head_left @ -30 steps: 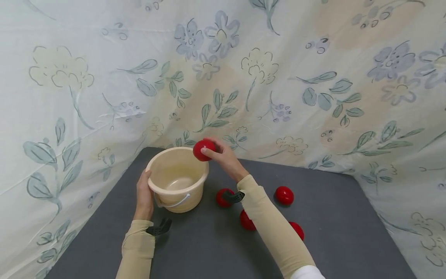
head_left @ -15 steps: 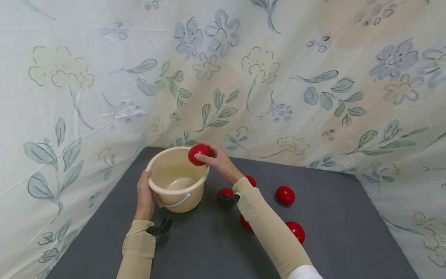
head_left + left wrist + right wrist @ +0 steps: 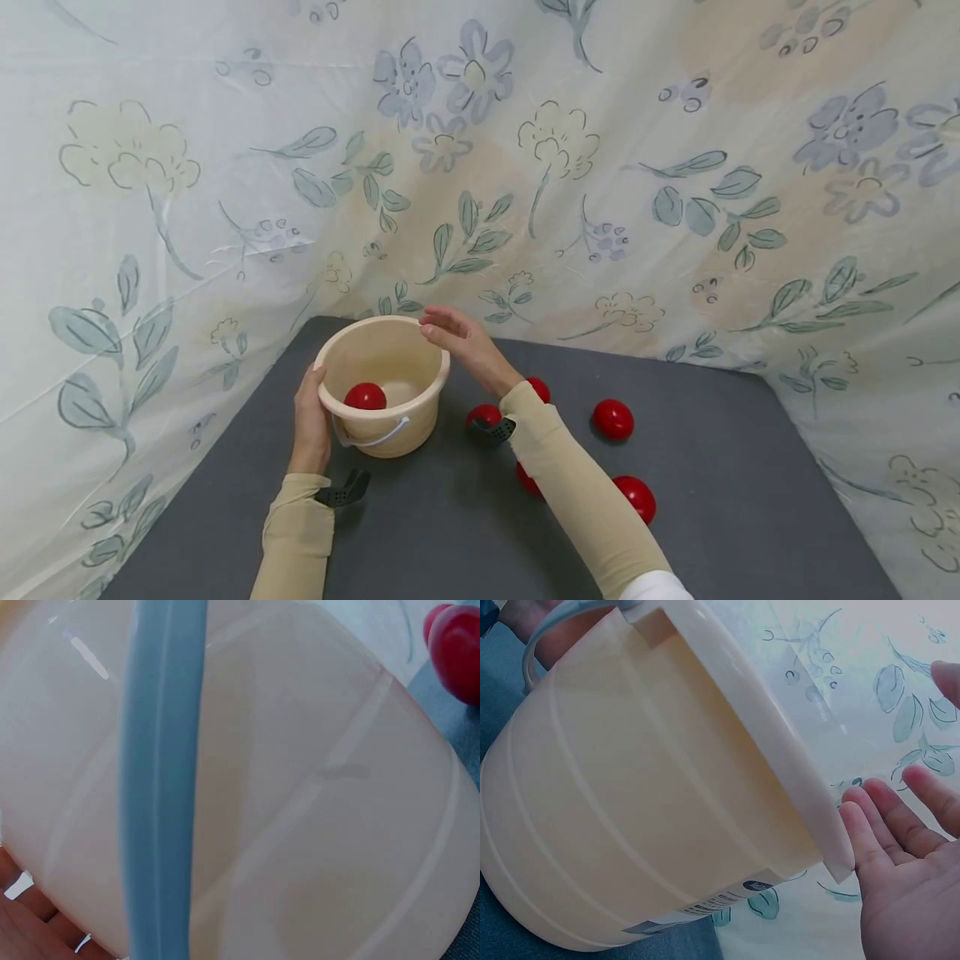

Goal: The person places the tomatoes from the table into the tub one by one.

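Observation:
A cream bucket (image 3: pixel 393 429) with a pale blue handle (image 3: pixel 161 780) stands on the dark table. Along its left side, my left hand (image 3: pixel 310 421) holds the wall near the rim, fingers lying around the outside. Inside, at the bottom, sits a glossy red round thing (image 3: pixel 366 397), like an apple or a tomato; its lower part is hidden by the rim. My right hand (image 3: pixel 472 350) is above the bucket's right rim, holding nothing. Its fingers are spread and loosely bent in the right wrist view, with the fingertips (image 3: pixel 853 814) close beside the rim.
More red round things lie right of the bucket: one near it (image 3: pixel 482 417), one farther right (image 3: pixel 613 419), another at the front (image 3: pixel 637 498). My right forearm partly covers others. Flowered cloth (image 3: pixel 555 208) stands behind the dark table (image 3: pixel 720 467).
My right hand moved left over the rim with the red round thing, then let it go. It now lies in the bucket. My left hand and the bucket have stayed put.

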The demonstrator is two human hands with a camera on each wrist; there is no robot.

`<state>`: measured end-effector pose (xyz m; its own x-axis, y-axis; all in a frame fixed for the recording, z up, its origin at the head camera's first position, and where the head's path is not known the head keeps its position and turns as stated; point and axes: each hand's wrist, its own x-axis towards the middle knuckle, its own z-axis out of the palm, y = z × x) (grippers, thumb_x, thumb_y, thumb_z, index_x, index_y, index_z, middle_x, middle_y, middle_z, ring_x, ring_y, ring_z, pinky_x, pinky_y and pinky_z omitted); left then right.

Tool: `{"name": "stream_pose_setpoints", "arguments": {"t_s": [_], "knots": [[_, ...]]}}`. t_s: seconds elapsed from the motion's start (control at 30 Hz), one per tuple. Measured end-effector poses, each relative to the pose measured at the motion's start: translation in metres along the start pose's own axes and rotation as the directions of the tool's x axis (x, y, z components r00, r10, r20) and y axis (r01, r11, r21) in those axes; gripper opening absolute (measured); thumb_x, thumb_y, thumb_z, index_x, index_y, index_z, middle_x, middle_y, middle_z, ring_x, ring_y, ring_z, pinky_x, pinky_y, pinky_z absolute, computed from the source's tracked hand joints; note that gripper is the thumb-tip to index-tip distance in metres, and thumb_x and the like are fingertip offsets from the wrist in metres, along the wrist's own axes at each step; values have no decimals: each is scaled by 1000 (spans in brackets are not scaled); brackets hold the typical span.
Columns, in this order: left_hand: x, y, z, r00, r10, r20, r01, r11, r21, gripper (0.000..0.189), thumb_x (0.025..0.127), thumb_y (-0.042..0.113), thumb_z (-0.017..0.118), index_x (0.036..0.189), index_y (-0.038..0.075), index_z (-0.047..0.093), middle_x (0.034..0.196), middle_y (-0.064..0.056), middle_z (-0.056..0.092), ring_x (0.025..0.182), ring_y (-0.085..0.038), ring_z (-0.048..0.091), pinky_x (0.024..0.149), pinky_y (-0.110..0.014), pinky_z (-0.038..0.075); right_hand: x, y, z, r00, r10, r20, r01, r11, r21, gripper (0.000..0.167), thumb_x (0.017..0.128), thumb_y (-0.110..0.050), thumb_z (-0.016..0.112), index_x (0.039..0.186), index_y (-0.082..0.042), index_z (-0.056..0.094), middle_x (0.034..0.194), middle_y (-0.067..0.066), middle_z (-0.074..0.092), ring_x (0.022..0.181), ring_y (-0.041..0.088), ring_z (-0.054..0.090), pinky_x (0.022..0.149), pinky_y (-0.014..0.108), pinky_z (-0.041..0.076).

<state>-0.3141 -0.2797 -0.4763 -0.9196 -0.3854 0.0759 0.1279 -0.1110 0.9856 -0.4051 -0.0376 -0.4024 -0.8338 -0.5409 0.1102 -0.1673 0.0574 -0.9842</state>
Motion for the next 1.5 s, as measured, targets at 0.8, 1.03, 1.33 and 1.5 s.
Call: {"name": "stream_pose_setpoints", "arguments": {"t_s": [0.8,1.03,1.33,1.5], "knots": [[-1,2,2,999,42,-11,-43,996,-82,51,108,37,32,148,10,48,141,-2,51,131,-13,44,117,-33,28,-74,-31,-93,980,-171,-101,181,979,98,50,106,-31,51,148,-5,45,145,10,54,139,31,48,121,48,35],[-3,4,0,1000,19,-6,-20,997,-77,52,108,37,31,151,11,46,149,-4,47,137,-13,42,119,-32,28,-114,-25,-125,970,-193,-147,201,979,43,44,106,-31,51,146,-13,49,147,16,51,135,21,51,115,34,42],[-4,5,0,1000,13,-3,-14,997,-79,53,108,38,30,152,11,44,153,-4,44,142,-13,38,123,-32,24,-153,-19,-143,957,-189,-219,194,981,2,45,107,-31,50,147,-10,48,145,14,54,132,17,54,111,26,45],[-5,4,3,1000,21,-13,-22,997,-73,52,108,38,32,149,9,48,144,-2,50,135,-12,43,119,-32,27,-181,-10,-151,949,-194,-247,197,980,-14,44,108,-26,47,147,-7,47,144,14,56,132,17,55,111,25,45]]}}
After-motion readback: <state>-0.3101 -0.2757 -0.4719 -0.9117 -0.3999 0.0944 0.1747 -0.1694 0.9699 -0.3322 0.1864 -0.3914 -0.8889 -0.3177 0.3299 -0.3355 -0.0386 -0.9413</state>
